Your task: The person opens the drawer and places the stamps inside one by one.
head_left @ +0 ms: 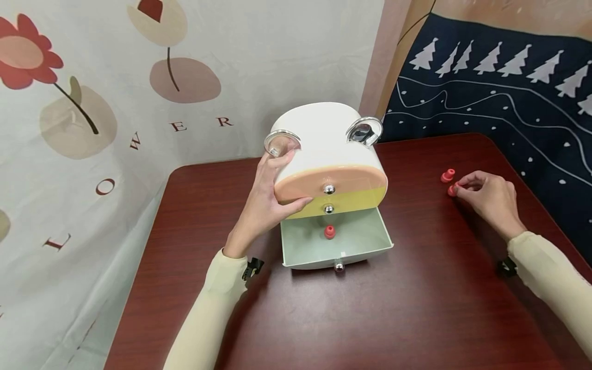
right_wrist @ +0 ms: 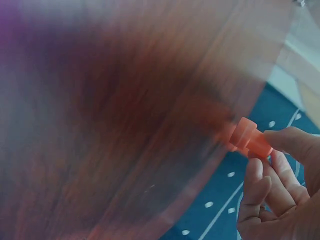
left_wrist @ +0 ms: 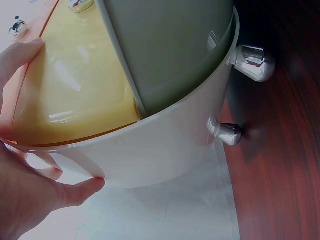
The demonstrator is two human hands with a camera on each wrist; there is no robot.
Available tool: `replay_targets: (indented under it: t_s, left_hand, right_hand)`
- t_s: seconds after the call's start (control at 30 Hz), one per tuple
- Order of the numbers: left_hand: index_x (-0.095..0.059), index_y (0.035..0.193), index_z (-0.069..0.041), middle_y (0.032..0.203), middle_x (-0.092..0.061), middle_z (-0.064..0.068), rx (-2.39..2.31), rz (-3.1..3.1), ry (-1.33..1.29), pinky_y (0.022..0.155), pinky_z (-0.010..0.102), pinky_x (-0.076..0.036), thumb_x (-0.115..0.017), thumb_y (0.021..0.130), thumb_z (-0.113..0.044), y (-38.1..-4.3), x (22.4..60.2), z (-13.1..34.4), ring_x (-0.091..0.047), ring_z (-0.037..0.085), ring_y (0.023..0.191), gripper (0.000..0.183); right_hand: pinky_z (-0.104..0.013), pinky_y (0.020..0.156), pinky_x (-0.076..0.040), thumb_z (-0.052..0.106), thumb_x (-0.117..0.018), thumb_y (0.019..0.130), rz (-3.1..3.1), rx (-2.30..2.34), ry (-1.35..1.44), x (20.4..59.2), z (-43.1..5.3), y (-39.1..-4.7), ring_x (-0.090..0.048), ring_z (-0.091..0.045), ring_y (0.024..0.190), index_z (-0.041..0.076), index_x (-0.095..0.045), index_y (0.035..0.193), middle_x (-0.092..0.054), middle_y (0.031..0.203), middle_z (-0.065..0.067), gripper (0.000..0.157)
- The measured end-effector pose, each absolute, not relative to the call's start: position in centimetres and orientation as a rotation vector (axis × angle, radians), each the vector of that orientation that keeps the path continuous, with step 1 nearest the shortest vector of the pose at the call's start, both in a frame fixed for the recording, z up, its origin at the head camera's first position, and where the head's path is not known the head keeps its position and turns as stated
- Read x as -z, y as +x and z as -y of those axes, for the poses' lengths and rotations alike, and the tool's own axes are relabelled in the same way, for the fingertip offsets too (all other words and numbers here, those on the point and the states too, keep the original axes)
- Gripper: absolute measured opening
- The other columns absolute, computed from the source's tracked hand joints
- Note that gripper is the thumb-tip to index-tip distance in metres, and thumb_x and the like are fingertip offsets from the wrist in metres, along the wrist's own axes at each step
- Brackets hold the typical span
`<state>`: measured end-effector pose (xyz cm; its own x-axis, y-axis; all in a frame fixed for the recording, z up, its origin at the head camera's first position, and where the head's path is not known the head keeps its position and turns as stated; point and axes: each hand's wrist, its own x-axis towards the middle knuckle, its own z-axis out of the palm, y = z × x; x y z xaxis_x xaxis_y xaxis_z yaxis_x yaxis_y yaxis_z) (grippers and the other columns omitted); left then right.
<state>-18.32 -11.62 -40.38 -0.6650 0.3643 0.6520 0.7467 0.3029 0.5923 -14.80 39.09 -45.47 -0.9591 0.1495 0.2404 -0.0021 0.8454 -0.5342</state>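
Observation:
A small white drawer cabinet [head_left: 319,123] stands on the table, with an orange drawer front [head_left: 300,187] above a yellow one [head_left: 356,202]. Its bottom green drawer [head_left: 363,241] is pulled out and holds one red stepped piece [head_left: 330,232]. My left hand [head_left: 263,198] grips the cabinet's left side, thumb across the front. The left wrist view shows the yellow front [left_wrist: 80,85] close by and fingertips against the white wall [left_wrist: 150,157]. Off to the right, my right hand [head_left: 492,199] pinches another red stepped piece [right_wrist: 245,133] between thumb and fingers. One more red piece [head_left: 447,176] stands just beyond it.
Two shiny metal rings, one left [head_left: 283,134] and one right [head_left: 376,126], rise from the cabinet's top. Behind the brown table [head_left: 416,308] hang a pale flower-print cloth [head_left: 277,51] and, at right, a dark blue cloth [head_left: 490,108] with white trees.

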Motion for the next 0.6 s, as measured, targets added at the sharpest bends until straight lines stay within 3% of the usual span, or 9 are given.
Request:
replay_targets:
  t_s: [0.33, 0.47, 0.6]
  left_hand:
    - [-0.048, 0.153, -0.008, 0.158, -0.051, 0.016, 1.322, 2.177, -0.994, 0.119, 0.049, -0.033, -0.101, 0.076, -0.009, -18.3, 40.5, 11.7, -0.033, 0.031, 0.153, 0.094]
    - [-0.049, 0.154, -0.009, 0.158, -0.051, 0.015, 1.322, 2.186, -0.989, 0.119, 0.048, -0.033, -0.101, 0.076, -0.011, -18.4, 40.7, 11.7, -0.033, 0.029, 0.153, 0.094]
    - [-0.049, 0.154, -0.009, 0.158, -0.052, 0.016, 1.318, 2.172, -0.992, 0.119, 0.050, -0.033, -0.102, 0.076, -0.012, -18.3, 40.6, 11.6, -0.033, 0.030, 0.153, 0.094]
  right_hand:
    - [-0.013, 0.066, -0.039, 0.022, -0.089, 0.095, 2.655, -0.852, -0.003, 43.6, -34.9, -11.9, -0.054, 0.016, 0.074, 0.011, -0.083, 0.108, -0.081, 0.102, -0.014, 0.018]
    - [-0.013, 0.064, -0.041, 0.020, -0.090, 0.094, 2.633, -0.884, 0.044, 42.8, -32.9, -10.9, -0.056, 0.012, 0.074, 0.012, -0.084, 0.108, -0.081, 0.107, -0.013, 0.017]
    - [-0.016, 0.059, -0.041, 0.017, -0.091, 0.092, 2.593, -0.914, 0.114, 42.0, -30.9, -10.1, -0.057, 0.002, 0.069, 0.014, -0.084, 0.106, -0.081, 0.102, -0.008, 0.016]
